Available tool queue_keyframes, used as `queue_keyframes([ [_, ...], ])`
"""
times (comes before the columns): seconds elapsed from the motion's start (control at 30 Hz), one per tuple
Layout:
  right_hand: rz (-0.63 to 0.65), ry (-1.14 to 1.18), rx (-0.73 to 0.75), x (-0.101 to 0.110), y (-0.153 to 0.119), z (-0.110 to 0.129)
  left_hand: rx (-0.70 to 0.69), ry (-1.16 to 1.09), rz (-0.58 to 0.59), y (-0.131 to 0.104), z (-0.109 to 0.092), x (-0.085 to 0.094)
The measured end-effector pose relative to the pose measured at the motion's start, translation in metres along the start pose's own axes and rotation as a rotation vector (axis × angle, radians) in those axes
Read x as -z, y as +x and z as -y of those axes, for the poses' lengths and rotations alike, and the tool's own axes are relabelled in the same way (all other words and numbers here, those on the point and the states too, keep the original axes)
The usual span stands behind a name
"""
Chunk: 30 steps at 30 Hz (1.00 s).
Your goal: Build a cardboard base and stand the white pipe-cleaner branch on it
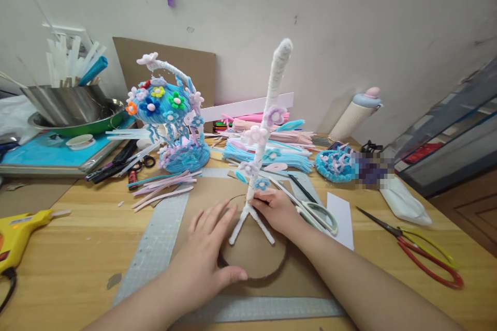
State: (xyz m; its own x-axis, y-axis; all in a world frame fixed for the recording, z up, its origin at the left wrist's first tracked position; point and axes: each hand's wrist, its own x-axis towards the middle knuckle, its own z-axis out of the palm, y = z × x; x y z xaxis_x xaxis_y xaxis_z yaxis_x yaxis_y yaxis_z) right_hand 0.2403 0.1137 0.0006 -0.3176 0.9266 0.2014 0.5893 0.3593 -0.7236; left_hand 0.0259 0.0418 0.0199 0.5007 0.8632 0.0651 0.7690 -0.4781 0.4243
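Observation:
A tall white wrapped stem with pastel pipe-cleaner flowers stands upright on a round cardboard disc, its forked feet spread on the disc. My right hand grips the stem low down, just above the fork. On the disc's left side lies my left hand, fingers spread and thumb along the near rim, holding nothing. Beneath the disc is a larger cardboard sheet on a grey cutting mat. Behind to the left stands a blue flowered pipe-cleaner lantern on a round base.
A yellow glue gun lies at the left edge. Red-and-yellow scissors and pale green scissors lie to the right. Bundles of pipe cleaners lie behind the stem. A steel pot holds glue sticks at back left.

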Motion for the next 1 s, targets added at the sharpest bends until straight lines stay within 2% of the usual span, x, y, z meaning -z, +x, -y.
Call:
queue_keyframes([
  [0.27,0.004,0.072,-0.013,-0.001,0.004,-0.006,-0.331,-0.040,0.208,0.007,-0.029,0.007],
  [0.4,0.003,0.085,-0.009,0.001,0.005,-0.006,-0.475,-0.115,0.334,0.023,-0.029,0.020],
  [0.57,0.001,0.088,0.013,0.002,0.005,-0.006,-0.594,-0.137,0.393,0.044,-0.023,0.026],
  [0.7,-0.014,0.092,-0.005,0.001,0.005,-0.008,-0.647,-0.158,0.409,0.050,-0.019,0.020],
  [0.83,-0.022,0.095,-0.012,-0.003,0.006,-0.013,-0.621,-0.169,0.377,0.050,-0.016,0.017],
  [1.0,0.014,0.097,-0.004,-0.004,0.008,-0.017,-0.588,-0.159,0.399,0.049,-0.014,0.015],
])
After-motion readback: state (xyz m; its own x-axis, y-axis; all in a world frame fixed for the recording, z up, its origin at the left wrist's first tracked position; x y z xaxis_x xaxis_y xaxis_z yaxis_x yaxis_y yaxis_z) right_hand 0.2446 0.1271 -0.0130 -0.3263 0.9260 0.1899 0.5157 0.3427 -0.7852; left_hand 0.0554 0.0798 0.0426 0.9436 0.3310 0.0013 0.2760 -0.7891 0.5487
